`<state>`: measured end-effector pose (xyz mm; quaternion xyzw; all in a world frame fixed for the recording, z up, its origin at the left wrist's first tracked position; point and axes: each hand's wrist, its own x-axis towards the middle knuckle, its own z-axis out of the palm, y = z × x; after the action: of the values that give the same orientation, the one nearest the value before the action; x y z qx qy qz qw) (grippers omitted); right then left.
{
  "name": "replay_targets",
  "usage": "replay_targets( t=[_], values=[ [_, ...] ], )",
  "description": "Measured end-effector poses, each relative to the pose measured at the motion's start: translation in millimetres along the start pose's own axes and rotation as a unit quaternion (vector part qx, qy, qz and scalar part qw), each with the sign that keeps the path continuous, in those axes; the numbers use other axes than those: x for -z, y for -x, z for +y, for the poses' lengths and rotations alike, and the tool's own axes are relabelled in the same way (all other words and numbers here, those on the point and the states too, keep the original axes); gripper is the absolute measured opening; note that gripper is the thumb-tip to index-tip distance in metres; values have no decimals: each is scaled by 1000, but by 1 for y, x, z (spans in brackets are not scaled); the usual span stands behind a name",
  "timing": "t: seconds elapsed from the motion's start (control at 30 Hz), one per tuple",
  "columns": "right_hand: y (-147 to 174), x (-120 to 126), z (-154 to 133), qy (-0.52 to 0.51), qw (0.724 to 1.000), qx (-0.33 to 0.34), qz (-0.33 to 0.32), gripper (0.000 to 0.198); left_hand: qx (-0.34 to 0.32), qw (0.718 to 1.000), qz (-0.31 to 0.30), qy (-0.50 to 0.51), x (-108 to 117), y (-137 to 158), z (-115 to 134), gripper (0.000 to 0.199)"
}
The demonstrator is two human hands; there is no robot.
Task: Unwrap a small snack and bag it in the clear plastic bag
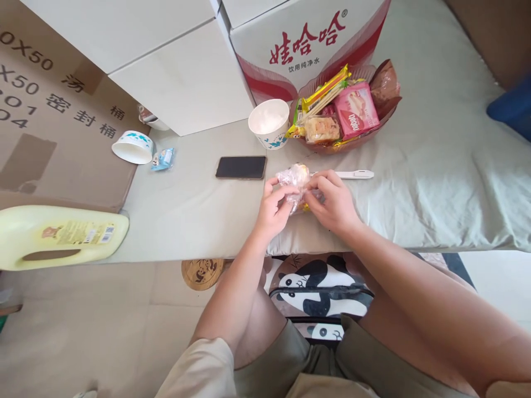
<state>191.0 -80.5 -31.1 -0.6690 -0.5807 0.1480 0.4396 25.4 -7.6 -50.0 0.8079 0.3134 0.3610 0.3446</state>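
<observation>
Panda-print stool [319, 290] lower centre, seated person's knees either side. Both hands, left hand [274, 207] and right hand [332, 202], pinch clear-wrapped snack [295, 178] at mid-frame, above worktop [199, 210] edge, fingers pulling wrapper apart. Snack basket [344, 145] upper centre, within reach; phone [241, 167] beside.

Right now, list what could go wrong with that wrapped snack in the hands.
1. Both the left hand and right hand pinch the clear-wrapped snack near the table's front edge; if the wrapper tears suddenly, the food could drop to the floor.
2. The phone lies just left of the hands, so crumbs may land on it.
3. The open paper cup stands close behind; a jerked hand might tip it.
</observation>
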Motion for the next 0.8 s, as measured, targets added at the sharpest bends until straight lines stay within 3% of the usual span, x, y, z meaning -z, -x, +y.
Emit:
replay_targets(
  t=[0.1, 0.27, 0.37, 0.53, 0.67, 0.73, 0.8],
  values=[
    [-2, -3, 2, -32, 998, -46, 4, 13, 39, 999, 18, -15, -4, -1, -7, 15],
    [-5, -1, 4, -93, 994, -57, -15, 6, 156, 975, 138, 79, -6, -13, -26, 31],
    [-3, 1, 3, -106, 992, -64, -20, 6, 166, 968, 168, 88, -4, -18, -31, 40],
    [-2, 2, 1, -174, 977, -119, -21, 42, 81, 990, 116, -9, -7, -13, -15, 42],
    [-5, 4, 2, -192, 960, -196, -60, 60, 3, 994, 113, -4, -17, -4, -4, 43],
    [-6, 4, 3, -184, 959, -200, -82, 61, 20, 992, 115, 38, -21, -2, -5, 46],
    [-6, 3, 3, -186, 961, -187, -85, 54, 74, 988, 87, 103, -22, -2, -8, 66]
  ],
)
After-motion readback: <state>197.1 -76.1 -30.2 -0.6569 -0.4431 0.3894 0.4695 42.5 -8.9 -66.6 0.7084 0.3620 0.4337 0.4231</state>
